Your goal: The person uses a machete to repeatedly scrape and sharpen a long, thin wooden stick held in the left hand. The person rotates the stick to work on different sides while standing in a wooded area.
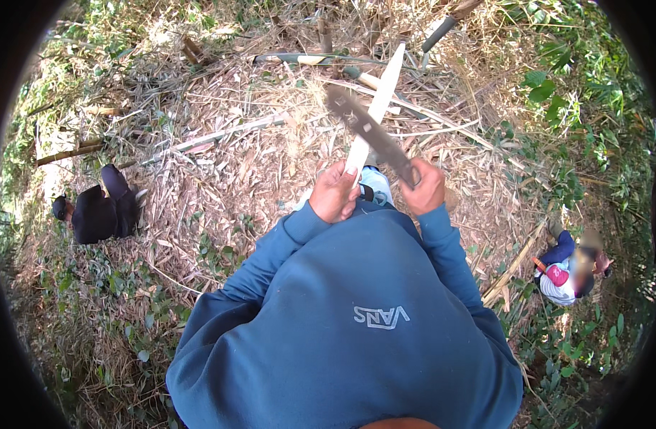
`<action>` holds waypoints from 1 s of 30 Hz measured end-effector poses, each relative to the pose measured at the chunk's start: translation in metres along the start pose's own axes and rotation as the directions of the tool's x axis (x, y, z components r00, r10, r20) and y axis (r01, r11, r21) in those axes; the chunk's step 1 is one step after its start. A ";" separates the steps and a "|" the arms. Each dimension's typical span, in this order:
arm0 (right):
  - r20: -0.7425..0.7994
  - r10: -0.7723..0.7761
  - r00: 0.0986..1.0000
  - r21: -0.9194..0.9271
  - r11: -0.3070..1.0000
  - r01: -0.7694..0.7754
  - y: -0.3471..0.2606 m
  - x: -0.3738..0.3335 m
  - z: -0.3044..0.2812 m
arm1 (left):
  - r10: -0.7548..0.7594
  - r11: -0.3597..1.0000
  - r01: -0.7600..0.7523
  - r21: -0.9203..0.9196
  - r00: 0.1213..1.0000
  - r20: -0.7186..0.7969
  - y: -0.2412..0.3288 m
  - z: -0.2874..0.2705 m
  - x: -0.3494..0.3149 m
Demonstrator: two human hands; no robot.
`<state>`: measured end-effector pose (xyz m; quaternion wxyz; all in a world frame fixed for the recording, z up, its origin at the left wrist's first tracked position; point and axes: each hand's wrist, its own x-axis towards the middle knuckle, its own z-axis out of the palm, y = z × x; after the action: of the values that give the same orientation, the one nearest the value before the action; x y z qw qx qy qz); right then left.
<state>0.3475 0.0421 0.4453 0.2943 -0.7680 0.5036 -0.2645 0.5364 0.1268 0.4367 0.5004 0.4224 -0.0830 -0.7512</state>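
My left hand (pixel 334 191) is closed around the lower end of a long, pale split bamboo strip (pixel 387 87), which points away from me and tapers toward its far tip. In my right hand (pixel 424 187) is the handle of a broad, dark machete (pixel 384 144), its blade slanting up to the left. The blade crosses over the middle of the strip and is slightly smeared by motion. Whether its edge touches the strip, I cannot tell. Most of the machete's handle is hidden by my fingers.
Dry leaves and bamboo litter (pixel 228 164) cover the ground. Beyond my hands lie cut bamboo poles (pixel 292 58) and long split pieces (pixel 221 137). One person in dark clothes (pixel 95 214) is at the left; another person (pixel 557 282) is at the right. Green plants (pixel 550 89) border the area.
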 end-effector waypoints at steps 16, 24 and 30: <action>-0.028 0.129 0.991 -0.358 0.925 -0.131 0.035 0.035 -0.014 | 0.014 0.995 -0.023 0.096 0.995 0.094 -0.016 -0.001 -0.002; 0.180 -0.235 0.955 -0.385 0.877 0.288 0.013 0.003 -0.038 | 0.043 0.986 -0.057 0.155 0.995 0.091 -0.010 0.011 -0.006; -0.005 -0.119 0.993 -0.402 0.909 0.107 0.071 0.031 -0.018 | 0.021 0.997 -0.030 0.075 0.993 0.117 -0.028 0.002 0.001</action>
<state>0.3021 -0.0124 0.4101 0.1076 -0.8359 0.5059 -0.1837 0.5156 0.1385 0.4223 0.4877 0.3959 -0.1462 -0.7643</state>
